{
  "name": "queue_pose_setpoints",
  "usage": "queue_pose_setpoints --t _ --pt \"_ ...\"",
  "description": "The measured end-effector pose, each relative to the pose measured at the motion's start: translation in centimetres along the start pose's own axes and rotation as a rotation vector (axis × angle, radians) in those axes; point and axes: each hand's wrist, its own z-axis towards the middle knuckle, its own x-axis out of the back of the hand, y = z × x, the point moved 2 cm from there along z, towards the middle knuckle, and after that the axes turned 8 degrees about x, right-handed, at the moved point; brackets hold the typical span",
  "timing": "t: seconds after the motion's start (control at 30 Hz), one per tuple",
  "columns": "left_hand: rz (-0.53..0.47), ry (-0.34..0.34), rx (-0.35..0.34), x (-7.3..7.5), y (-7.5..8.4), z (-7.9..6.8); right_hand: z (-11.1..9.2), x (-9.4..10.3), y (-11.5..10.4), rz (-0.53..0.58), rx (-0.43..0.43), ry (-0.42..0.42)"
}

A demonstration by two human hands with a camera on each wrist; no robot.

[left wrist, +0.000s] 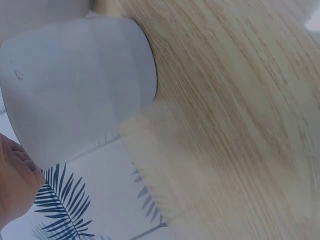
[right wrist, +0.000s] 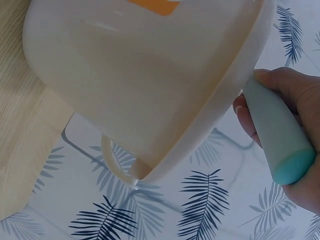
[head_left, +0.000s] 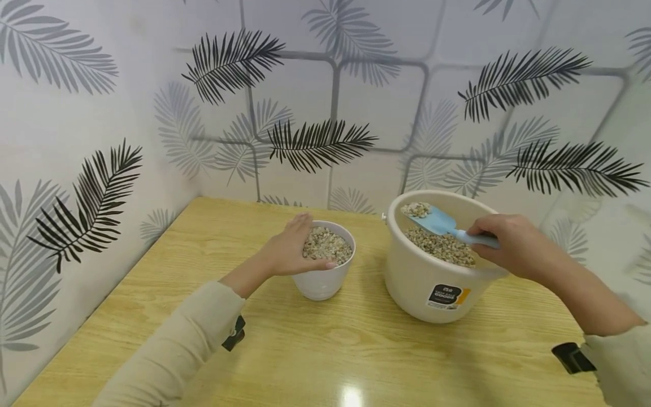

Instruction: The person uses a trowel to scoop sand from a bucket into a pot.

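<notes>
My right hand (head_left: 513, 243) grips the handle of a light blue hand trowel (head_left: 436, 221) over a cream bucket (head_left: 417, 285). Tan gravel (head_left: 418, 210) lies on the trowel's blade, and more gravel (head_left: 442, 249) is inside the bucket. In the right wrist view the fingers curl round the pale handle (right wrist: 275, 125). My left hand (head_left: 287, 249) rests at the left rim of a white pot (head_left: 320, 285), thumb stretched along the front, fingers at the back. Gravel (head_left: 328, 246) fills the pot nearly to its rim.
Pot and bucket stand apart on a wood-grain table (head_left: 305, 350), the bucket to the right. Behind and left of the table rises a wall (head_left: 203, 164) with a leaf pattern. The bucket's handle (right wrist: 112, 160) hangs at its side.
</notes>
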Motion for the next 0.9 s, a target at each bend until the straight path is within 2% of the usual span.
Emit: queue_pose_setpoints --t 0.43,0.9 --pt "0.008 0.009 0.004 -0.1 -1.4 -0.5 0.4 0.7 -0.9 0.008 0.012 0.012" --pt "0.034 -0.005 0.053 -0.2 -2.5 -0.8 1.1 0.7 -2.0 0.017 0.037 0.006"
